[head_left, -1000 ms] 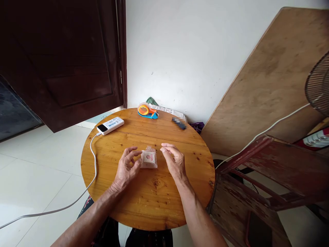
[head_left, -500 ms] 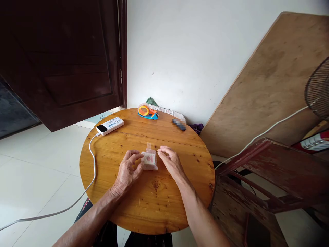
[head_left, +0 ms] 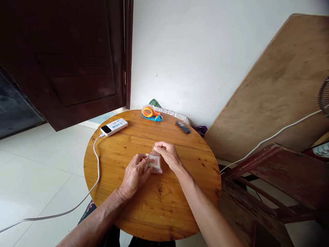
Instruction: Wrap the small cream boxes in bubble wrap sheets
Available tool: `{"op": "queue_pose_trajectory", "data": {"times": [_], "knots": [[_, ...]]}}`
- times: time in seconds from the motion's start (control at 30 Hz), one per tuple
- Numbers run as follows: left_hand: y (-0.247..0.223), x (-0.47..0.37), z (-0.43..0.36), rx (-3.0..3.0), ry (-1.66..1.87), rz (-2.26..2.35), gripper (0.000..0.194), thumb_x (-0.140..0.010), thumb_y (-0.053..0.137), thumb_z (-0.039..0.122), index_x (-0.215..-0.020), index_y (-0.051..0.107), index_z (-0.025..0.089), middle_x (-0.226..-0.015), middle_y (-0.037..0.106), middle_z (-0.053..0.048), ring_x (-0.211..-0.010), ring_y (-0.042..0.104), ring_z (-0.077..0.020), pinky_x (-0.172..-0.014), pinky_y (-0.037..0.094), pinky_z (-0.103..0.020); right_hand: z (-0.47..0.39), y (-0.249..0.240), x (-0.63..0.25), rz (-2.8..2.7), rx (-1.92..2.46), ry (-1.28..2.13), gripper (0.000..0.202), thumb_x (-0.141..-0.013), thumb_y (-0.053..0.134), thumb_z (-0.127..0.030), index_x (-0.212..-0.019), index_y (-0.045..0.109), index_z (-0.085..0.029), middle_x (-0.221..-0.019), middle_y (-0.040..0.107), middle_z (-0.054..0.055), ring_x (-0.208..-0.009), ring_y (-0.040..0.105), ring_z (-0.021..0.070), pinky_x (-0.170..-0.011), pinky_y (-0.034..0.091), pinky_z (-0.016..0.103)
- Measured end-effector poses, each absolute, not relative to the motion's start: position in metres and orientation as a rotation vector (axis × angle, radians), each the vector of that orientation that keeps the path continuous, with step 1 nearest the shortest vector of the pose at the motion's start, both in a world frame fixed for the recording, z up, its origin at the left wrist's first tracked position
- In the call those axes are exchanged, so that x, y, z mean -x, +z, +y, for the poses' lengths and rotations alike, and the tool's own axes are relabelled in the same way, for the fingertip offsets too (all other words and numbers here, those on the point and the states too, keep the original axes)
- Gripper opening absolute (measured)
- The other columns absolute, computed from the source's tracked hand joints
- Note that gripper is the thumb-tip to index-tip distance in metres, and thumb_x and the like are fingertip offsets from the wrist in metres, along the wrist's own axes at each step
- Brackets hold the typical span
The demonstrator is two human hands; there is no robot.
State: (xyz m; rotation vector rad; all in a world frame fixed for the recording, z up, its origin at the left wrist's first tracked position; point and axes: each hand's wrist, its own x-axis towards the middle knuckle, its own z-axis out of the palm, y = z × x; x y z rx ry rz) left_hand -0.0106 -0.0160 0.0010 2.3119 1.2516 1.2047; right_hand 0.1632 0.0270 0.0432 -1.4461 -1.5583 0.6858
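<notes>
A small flat packet (head_left: 156,166) in clear, crinkly wrap, with red print on a pale face, lies on the round wooden table (head_left: 144,209). My left hand (head_left: 135,173) grips its left side, fingers over the top and thumb low along the near left edge. At the packet's far end, my right hand (head_left: 168,154) has thumb and forefinger pinched on a clear wrap flap (head_left: 155,150). The fingertips partly cover this flap, so its exact shape is hard to make out.
An orange-and-blue tape dispenser (head_left: 151,114) stands near the table's far edge. A white power bank (head_left: 114,127) with a cable (head_left: 96,161) lies at the left. A blurred dark object (head_left: 183,127) is at the far right. A wooden chair (head_left: 282,175) stands beside the table.
My left hand has closed onto the packet's side. My right hand has moved in over the far end and pinched the raised clear flap. The view has shifted slightly left.
</notes>
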Motion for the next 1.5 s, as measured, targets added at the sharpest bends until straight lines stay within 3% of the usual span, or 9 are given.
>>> {"op": "queue_pose_trajectory", "data": {"times": [0.1, 0.23, 0.47, 0.53, 0.67, 0.77, 1.1, 1.33, 1.5], "knots": [[0.002, 0.01, -0.017, -2.299, 1.173, 1.274, 0.027, -0.084, 0.062, 0.019, -0.11, 0.068, 0.026, -0.11, 0.063, -0.005, -0.092, 0.065, -0.0171, -0.081, 0.056, -0.029, -0.001, 0.047, -0.165, -1.76, 1.325, 0.416, 0.016, -0.081, 0.06, -0.024, -0.067, 0.069, -0.022, -0.093, 0.07, 0.004, -0.09, 0.063, 0.0202, -0.083, 0.048, 0.034], [0.0, 0.009, -0.018, -2.319, 1.175, 1.269, 0.031, -0.083, 0.063, 0.018, -0.112, 0.067, 0.027, -0.11, 0.062, -0.004, -0.091, 0.065, -0.0156, -0.082, 0.056, -0.027, -0.029, 0.046, -0.167, -1.996, 1.301, 0.04, 0.02, -0.09, 0.055, -0.017, -0.083, 0.073, -0.024, -0.096, 0.07, 0.005, -0.094, 0.06, 0.0218, -0.086, 0.045, 0.039], [0.002, 0.008, -0.019, -2.315, 1.213, 1.279, 0.034, -0.085, 0.061, 0.019, -0.119, 0.063, 0.027, -0.113, 0.06, -0.005, -0.093, 0.065, -0.0158, -0.079, 0.056, -0.026, -0.04, 0.054, -0.167, -2.297, 1.273, -0.213, 0.016, -0.091, 0.058, -0.025, -0.097, 0.072, -0.021, -0.12, 0.067, 0.012, -0.119, 0.053, 0.0311, -0.094, 0.042, 0.049], [0.002, 0.008, -0.019, -2.364, 1.206, 1.258, 0.03, -0.087, 0.061, 0.021, -0.115, 0.065, 0.027, -0.113, 0.06, -0.005, -0.091, 0.064, -0.0149, -0.077, 0.056, -0.025, -0.045, 0.055, -0.171, -2.294, 1.269, -0.178, 0.018, -0.091, 0.059, -0.026, -0.103, 0.072, -0.021, -0.123, 0.066, 0.012, -0.12, 0.053, 0.0317, -0.094, 0.043, 0.05], [0.001, 0.008, -0.018, -2.427, 1.233, 1.227, 0.022, -0.086, 0.061, 0.02, -0.107, 0.069, 0.023, -0.111, 0.06, -0.007, -0.088, 0.064, -0.0159, -0.074, 0.056, -0.027, -0.048, 0.048, -0.184, -1.997, 1.285, 0.064, 0.02, -0.094, 0.054, -0.027, -0.092, 0.073, -0.024, -0.121, 0.066, 0.008, -0.113, 0.059, 0.0252, -0.096, 0.048, 0.044], [0.001, 0.008, -0.018, -2.449, 1.234, 1.222, 0.022, -0.086, 0.06, 0.018, -0.106, 0.069, 0.023, -0.109, 0.06, -0.007, -0.088, 0.064, -0.0157, -0.074, 0.056, -0.027, -0.042, 0.04, -0.188, -1.946, 1.326, 0.118, 0.021, -0.094, 0.055, -0.029, -0.107, 0.07, -0.024, -0.127, 0.063, 0.009, -0.118, 0.058, 0.0254, -0.101, 0.046, 0.044], [0.003, 0.007, -0.019, -2.468, 1.284, 1.235, 0.018, -0.092, 0.056, 0.025, -0.105, 0.069, 0.023, -0.107, 0.061, -0.006, -0.083, 0.063, -0.0137, -0.07, 0.055, -0.024, -0.04, 0.045, -0.174, -2.279, 1.456, -0.213, 0.034, -0.096, 0.052, -0.031, -0.126, 0.062, -0.018, -0.137, 0.057, 0.016, -0.121, 0.053, 0.0323, -0.093, 0.044, 0.049], [0.002, 0.008, -0.018, -2.445, 1.234, 1.232, 0.023, -0.088, 0.059, 0.02, -0.108, 0.069, 0.025, -0.109, 0.06, -0.006, -0.086, 0.062, -0.0142, -0.071, 0.055, -0.024, -0.035, 0.043, -0.18, -2.153, 1.392, 0.025, 0.029, -0.098, 0.049, -0.032, -0.119, 0.067, -0.023, -0.131, 0.062, 0.011, -0.121, 0.055, 0.0264, -0.101, 0.043, 0.045], [0.003, 0.009, -0.018, -2.423, 1.196, 1.236, 0.026, -0.086, 0.059, 0.017, -0.11, 0.068, 0.024, -0.11, 0.06, -0.006, -0.087, 0.063, -0.0152, -0.072, 0.054, -0.025, -0.01, 0.045, -0.186, -2.117, 1.358, 0.406, 0.023, -0.089, 0.061, -0.037, -0.106, 0.071, -0.023, -0.125, 0.066, 0.009, -0.12, 0.058, 0.0252, -0.104, 0.043, 0.043]]}}
